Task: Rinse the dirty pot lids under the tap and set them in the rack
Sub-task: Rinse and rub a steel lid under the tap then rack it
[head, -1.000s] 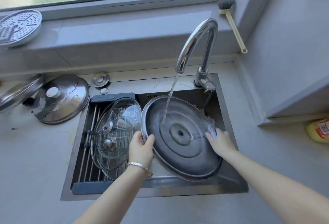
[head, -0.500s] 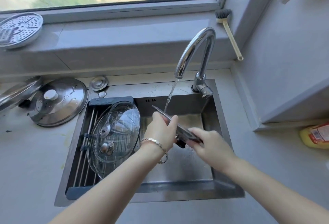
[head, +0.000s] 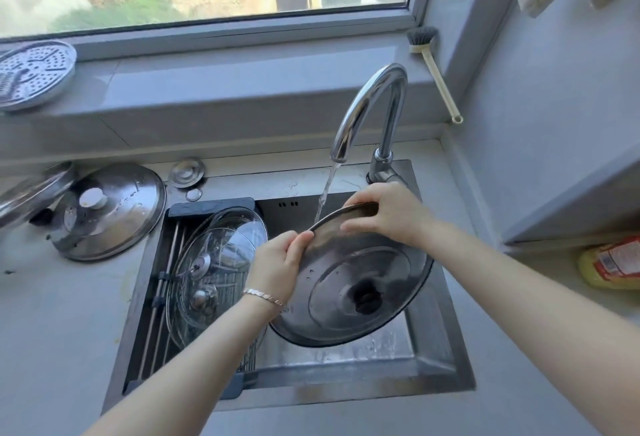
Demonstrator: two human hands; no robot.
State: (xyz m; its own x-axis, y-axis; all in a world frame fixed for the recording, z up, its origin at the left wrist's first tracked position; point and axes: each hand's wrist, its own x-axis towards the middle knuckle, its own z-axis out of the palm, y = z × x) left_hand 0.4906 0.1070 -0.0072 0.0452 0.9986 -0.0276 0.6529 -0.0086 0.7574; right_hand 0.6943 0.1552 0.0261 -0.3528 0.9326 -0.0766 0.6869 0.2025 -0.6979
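Head view | left hand (head: 277, 262) is gripping the near-left rim of the steel lid (head: 356, 283), fingers curled over its edge | right hand (head: 388, 214) is pinching the far rim | lid is hanging tilted between both hands over the sink (head: 446, 359), knob side up | tap (head: 367, 113) water is falling onto the rim between the hands | glass lids (head: 214, 269) are standing in the rack (head: 166, 283) just left of the left hand

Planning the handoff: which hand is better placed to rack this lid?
Probably left: the left hand grips the lid rim beside the rack; the right hand holds its far edge.
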